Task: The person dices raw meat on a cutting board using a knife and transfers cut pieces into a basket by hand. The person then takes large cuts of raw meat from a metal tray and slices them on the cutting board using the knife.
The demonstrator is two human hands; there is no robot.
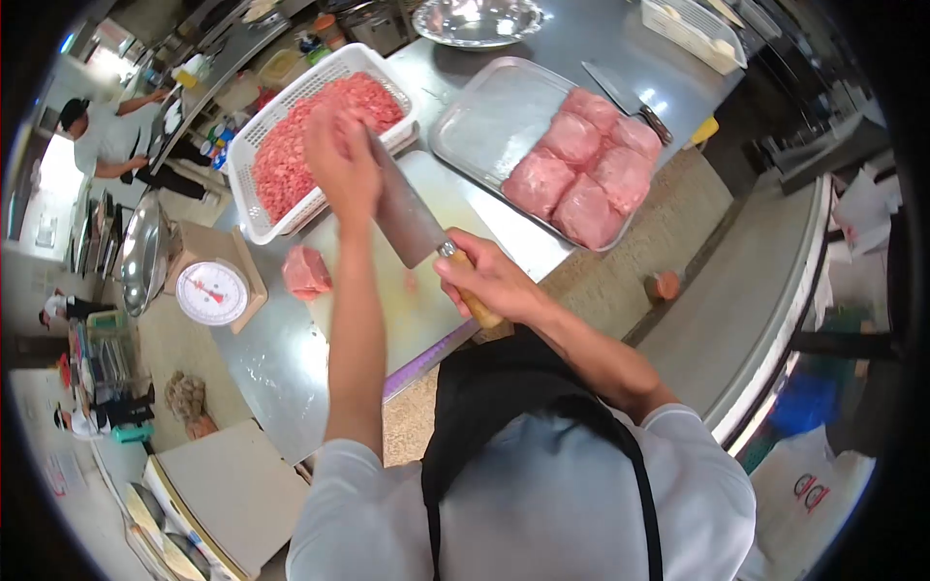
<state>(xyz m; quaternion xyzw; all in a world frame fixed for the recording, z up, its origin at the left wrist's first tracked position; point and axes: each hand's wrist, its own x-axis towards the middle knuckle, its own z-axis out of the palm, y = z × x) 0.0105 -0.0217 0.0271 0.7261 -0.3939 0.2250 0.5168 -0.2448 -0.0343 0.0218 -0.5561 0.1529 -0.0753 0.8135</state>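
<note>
My right hand [489, 278] grips the wooden handle of a cleaver [407, 208], its broad blade tilted up over the cutting board [426, 290]. My left hand [344, 160] is raised beside the far end of the blade, in front of the basket of minced meat; its fingers look apart but somewhat blurred. I cannot tell whether it touches the steel. Pink minced meat [291, 145] fills much of the white plastic basket [250, 215]. A small raw meat piece [306, 272] lies by the board's left edge. Several thick meat pieces [586, 169] sit in the metal tray [484, 107].
A knife [630, 102] rests by the tray's far right side. At the back stands a steel bowl [480, 21], with a white basket [693, 34] to its right. A dial scale [211, 292] stands at the left. Other people [111, 140] are farther left.
</note>
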